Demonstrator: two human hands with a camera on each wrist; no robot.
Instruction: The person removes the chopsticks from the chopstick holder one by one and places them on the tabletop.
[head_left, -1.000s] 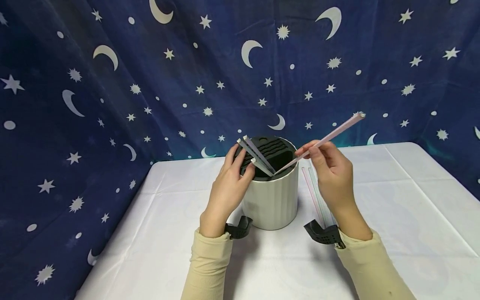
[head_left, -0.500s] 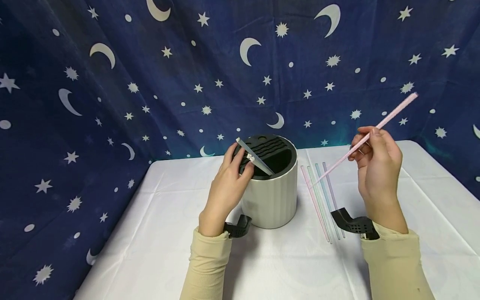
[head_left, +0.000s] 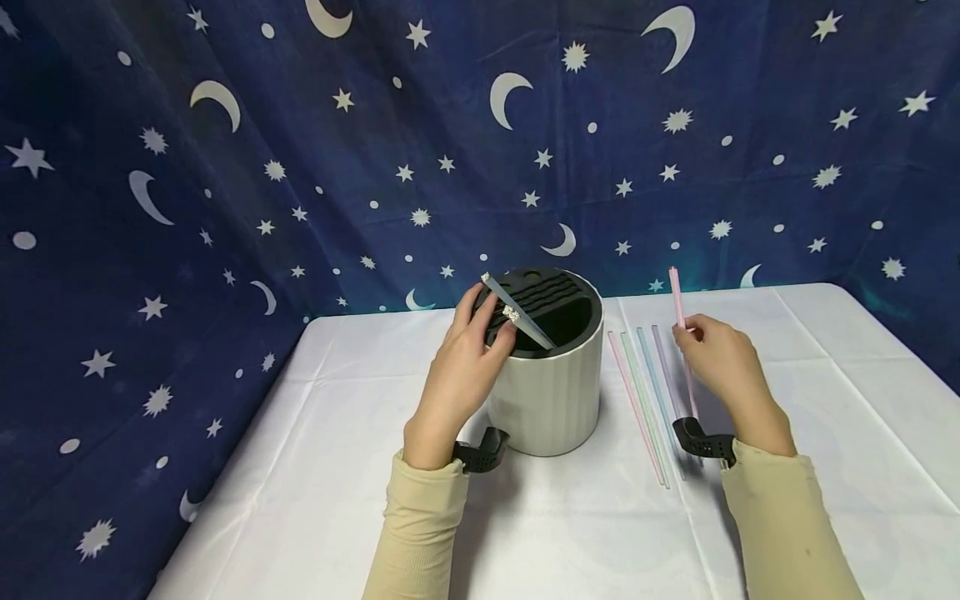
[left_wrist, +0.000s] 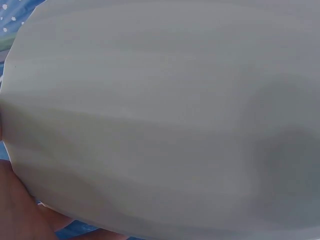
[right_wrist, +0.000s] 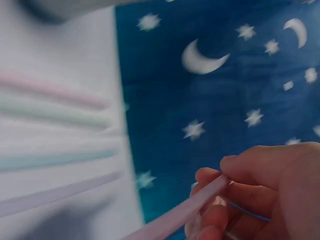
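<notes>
A white ribbed pen holder (head_left: 543,408) with a black slotted top stands mid-table. My left hand (head_left: 465,362) grips it at its upper left, fingers and thumb curled about the rim; in the left wrist view its wall (left_wrist: 150,100) fills most of the frame. Two grey-blue sticks (head_left: 517,308) lean out of the large compartment toward that hand. To the right, my right hand (head_left: 723,358) pinches a pink straw-like stick (head_left: 677,296) between thumb and fingers, roughly upright with its lower end toward the table. In the right wrist view, the pink stick (right_wrist: 185,210) runs down-left from the fingertips.
Right of the holder lies a spaced row of thin sticks: pink (head_left: 633,404), green (head_left: 643,400), blue (head_left: 656,383) and lilac (head_left: 666,367). A white cloth covers the table (head_left: 322,500). Behind hangs a dark blue curtain (head_left: 450,125) with moons and stars.
My right hand has carried the pink stick away from the holder to the right, then lowered it beside the row. A lilac stick seen in the holder earlier no longer shows. The left hand stays.
</notes>
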